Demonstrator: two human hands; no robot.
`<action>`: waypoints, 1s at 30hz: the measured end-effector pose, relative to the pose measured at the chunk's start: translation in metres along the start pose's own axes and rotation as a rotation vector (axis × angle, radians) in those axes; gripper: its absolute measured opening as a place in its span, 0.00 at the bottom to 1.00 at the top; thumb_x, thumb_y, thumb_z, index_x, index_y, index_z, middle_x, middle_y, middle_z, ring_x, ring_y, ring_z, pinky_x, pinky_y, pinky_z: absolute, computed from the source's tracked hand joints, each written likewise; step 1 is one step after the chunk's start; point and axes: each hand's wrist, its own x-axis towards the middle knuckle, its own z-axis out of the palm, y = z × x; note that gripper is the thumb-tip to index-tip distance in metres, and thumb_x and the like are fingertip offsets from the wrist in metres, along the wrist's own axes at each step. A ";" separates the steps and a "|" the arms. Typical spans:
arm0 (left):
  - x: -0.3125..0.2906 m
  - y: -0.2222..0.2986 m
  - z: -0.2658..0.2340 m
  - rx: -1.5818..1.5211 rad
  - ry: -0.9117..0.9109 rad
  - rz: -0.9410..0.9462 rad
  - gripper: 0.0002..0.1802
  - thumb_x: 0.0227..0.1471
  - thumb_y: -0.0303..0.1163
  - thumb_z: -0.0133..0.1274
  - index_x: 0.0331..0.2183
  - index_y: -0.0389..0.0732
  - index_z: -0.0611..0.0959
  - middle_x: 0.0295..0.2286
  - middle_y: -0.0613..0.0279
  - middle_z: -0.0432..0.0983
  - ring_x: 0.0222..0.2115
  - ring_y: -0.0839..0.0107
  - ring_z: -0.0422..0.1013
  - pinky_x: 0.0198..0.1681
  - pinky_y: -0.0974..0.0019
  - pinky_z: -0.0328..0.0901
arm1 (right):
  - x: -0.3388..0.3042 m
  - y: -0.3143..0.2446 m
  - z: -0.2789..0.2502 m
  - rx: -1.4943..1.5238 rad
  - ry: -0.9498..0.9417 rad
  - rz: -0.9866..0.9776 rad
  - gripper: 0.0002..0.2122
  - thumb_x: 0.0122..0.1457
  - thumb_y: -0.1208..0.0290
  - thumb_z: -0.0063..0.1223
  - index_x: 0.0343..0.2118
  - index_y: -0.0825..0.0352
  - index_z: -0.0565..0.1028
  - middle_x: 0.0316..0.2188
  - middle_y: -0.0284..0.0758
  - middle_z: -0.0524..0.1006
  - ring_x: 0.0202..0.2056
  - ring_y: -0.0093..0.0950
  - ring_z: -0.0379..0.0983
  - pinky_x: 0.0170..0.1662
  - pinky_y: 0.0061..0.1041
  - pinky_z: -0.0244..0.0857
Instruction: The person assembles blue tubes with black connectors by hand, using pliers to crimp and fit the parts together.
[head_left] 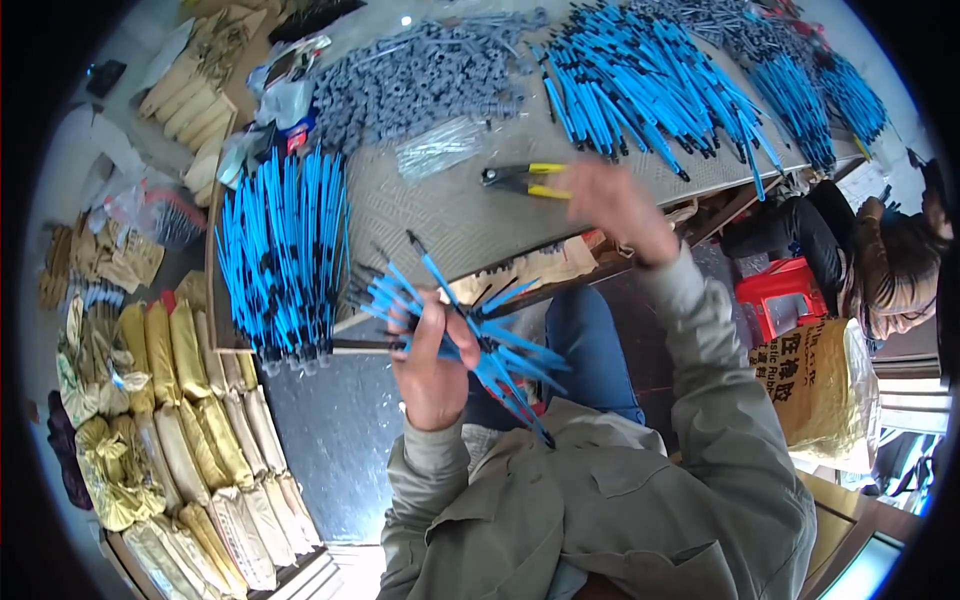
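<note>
My left hand (pixel 432 365) is closed round a loose bundle of thin blue rods with black ends (pixel 515 355), held above my lap at the table's near edge. The rods fan out on both sides of the fist, and some are blurred. Over the table, my right hand (pixel 612 205) is smeared by motion, at the ends of the yellow handles of a pair of pliers (pixel 530 181). Whether its fingers close on those handles I cannot tell. The dark jaws of the pliers point left on the table (pixel 420 205).
Blue rods lie in a bunch (pixel 285 255) at the left and a big pile (pixel 640 85) at the back. Grey small parts (pixel 420 80) are heaped behind clear thin strips (pixel 440 147). Wrapped packages (pixel 190 430) stand left; a red stool (pixel 778 295) and another person (pixel 885 255) are right.
</note>
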 end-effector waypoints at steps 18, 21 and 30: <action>-0.029 -0.012 -0.009 0.234 -0.281 -0.328 0.14 0.58 0.34 0.41 0.38 0.33 0.71 0.31 0.44 0.75 0.34 0.57 0.74 0.41 0.55 0.68 | 0.119 0.099 -0.066 -0.923 0.334 0.503 0.15 0.46 0.54 0.50 0.27 0.61 0.77 0.29 0.43 0.77 0.33 0.42 0.74 0.36 0.39 0.68; -0.033 -0.015 -0.005 0.239 -0.264 -0.306 0.13 0.58 0.34 0.41 0.37 0.34 0.71 0.32 0.45 0.75 0.33 0.58 0.74 0.40 0.56 0.68 | 0.124 0.111 -0.063 -1.095 0.371 0.454 0.14 0.46 0.55 0.49 0.26 0.62 0.77 0.27 0.43 0.77 0.31 0.44 0.74 0.36 0.38 0.68; -0.046 -0.021 0.006 0.135 -0.069 -0.234 0.13 0.59 0.36 0.39 0.31 0.35 0.70 0.34 0.41 0.73 0.35 0.57 0.73 0.40 0.58 0.68 | 0.099 0.107 -0.079 -0.631 0.333 0.572 0.12 0.46 0.60 0.52 0.25 0.66 0.76 0.21 0.37 0.76 0.26 0.34 0.75 0.28 0.32 0.67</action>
